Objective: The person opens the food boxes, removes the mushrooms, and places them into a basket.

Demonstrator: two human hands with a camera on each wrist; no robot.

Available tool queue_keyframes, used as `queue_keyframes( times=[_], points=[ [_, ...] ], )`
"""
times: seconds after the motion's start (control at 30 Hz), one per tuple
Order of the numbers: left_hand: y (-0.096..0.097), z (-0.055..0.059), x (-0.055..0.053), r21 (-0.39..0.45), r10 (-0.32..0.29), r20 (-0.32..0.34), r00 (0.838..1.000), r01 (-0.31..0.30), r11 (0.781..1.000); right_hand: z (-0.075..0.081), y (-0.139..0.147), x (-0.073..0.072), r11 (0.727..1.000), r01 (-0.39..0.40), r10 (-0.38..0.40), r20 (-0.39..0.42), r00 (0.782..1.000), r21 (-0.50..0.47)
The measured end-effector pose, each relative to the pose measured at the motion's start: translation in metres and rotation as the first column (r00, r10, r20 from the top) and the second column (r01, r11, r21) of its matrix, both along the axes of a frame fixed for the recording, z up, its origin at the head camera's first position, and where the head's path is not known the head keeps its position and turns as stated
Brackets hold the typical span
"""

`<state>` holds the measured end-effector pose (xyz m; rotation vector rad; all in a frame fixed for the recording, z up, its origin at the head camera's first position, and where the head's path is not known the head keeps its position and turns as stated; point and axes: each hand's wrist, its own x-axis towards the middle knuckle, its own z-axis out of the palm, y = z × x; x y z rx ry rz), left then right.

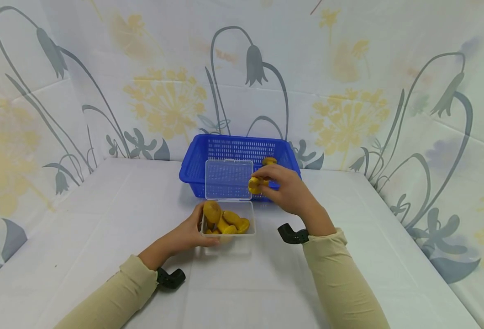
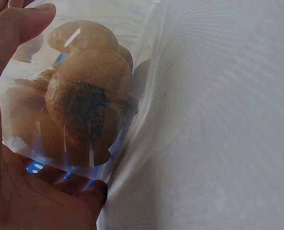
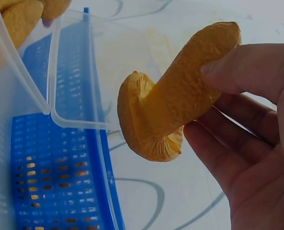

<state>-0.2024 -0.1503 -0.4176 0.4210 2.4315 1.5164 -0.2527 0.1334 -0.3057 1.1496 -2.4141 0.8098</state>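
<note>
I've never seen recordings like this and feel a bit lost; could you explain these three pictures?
There is no robot: a person's bare left hand and right hand do the work. The wide picture comes from a camera worn on the head, looking forward and down. The two close ones come from a camera on each wrist, probably the black pieces seen there. On the white surface stands a blue basket, with a mushroom visible inside. Nearer the person is a clear plastic box, its lid open, holding several yellow mushrooms. The left hand grips the box from its left side; the right hand pinches another mushroom by the stem.
</note>
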Motion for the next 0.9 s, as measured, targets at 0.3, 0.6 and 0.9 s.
queue_keyframes(
  times=[0.3,0.6,0.9],
  points=[
    [-0.001,0.000,0.000,-0.015,0.004,0.001,1.000,-0.004,1.000,-0.002,0.006,-0.004,0.998,0.062,-0.062,-0.007,0.998,-0.019],
    [0.000,0.000,0.000,-0.027,0.011,0.013,1.000,-0.011,1.000,-0.007,0.009,-0.010,0.992,0.113,-0.115,-0.034,0.993,-0.055],
    [-0.001,0.000,0.001,-0.026,0.004,0.011,1.000,-0.003,1.000,-0.012,0.011,-0.016,0.986,0.149,-0.152,-0.042,0.988,-0.076]
  ],
)
